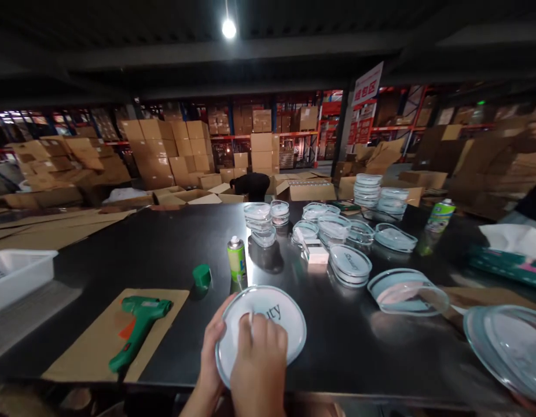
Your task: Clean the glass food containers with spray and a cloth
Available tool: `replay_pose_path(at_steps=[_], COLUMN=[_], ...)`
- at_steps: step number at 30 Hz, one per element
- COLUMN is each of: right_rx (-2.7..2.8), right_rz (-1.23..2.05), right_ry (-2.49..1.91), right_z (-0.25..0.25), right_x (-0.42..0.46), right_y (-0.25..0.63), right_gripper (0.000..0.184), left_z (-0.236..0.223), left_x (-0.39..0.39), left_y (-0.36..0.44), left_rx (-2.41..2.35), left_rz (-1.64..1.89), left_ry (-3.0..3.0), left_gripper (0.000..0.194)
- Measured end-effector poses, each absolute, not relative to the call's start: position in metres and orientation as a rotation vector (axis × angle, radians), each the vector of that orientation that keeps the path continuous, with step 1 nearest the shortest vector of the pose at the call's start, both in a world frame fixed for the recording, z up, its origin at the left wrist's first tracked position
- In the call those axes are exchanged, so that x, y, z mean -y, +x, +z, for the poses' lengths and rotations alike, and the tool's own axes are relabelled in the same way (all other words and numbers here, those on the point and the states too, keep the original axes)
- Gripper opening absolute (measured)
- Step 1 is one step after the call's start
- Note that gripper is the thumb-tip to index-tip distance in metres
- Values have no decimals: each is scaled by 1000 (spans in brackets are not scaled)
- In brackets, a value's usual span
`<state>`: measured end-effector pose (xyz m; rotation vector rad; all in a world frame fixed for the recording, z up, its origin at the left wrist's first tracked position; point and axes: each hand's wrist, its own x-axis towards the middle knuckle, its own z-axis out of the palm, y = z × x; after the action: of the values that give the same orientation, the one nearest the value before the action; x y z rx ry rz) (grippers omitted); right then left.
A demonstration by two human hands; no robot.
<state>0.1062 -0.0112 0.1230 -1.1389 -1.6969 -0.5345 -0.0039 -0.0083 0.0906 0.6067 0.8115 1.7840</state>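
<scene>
A white oval case (292, 339) with a clear rim and dark lettering ending in "uty" is tilted up near the table's front edge. My left hand (212, 344) grips its left edge, thumb on the rim. Over the face of the case, my right hand (259, 359) is closed in a pinch, covering part of the lettering. Something small and white (251, 317) shows at its fingertips; its kind is unclear. Just beyond the case stands a green spray can (237, 259), with a green cap (202, 276) beside it.
A green glue gun (140, 330) lies on cardboard at left, near a white basket (22, 269). Several clear oval cases (349, 263) and a small white box (315, 252) fill the right side. A second can (440, 217) and a tissue box (506, 266) stand farther right. A person (254, 186) bends among cartons.
</scene>
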Motion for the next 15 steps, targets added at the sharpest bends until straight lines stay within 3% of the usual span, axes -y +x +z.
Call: replay_pose_path(at_steps=[7, 12, 15], right_rx=[1615, 1789, 1855], right_rz=[-576, -379, -430], right_ry=[-1271, -1080, -1190], right_z=[117, 108, 114], right_x=[6, 11, 11], right_y=[115, 112, 125], right_gripper=[26, 21, 29], left_z=[89, 84, 84], left_x=[8, 7, 6], left_y=[-1, -1, -1], left_rx=[-783, -853, -815], left_rz=[1792, 1793, 1787], left_ry=[666, 653, 731], left_gripper=[59, 54, 55])
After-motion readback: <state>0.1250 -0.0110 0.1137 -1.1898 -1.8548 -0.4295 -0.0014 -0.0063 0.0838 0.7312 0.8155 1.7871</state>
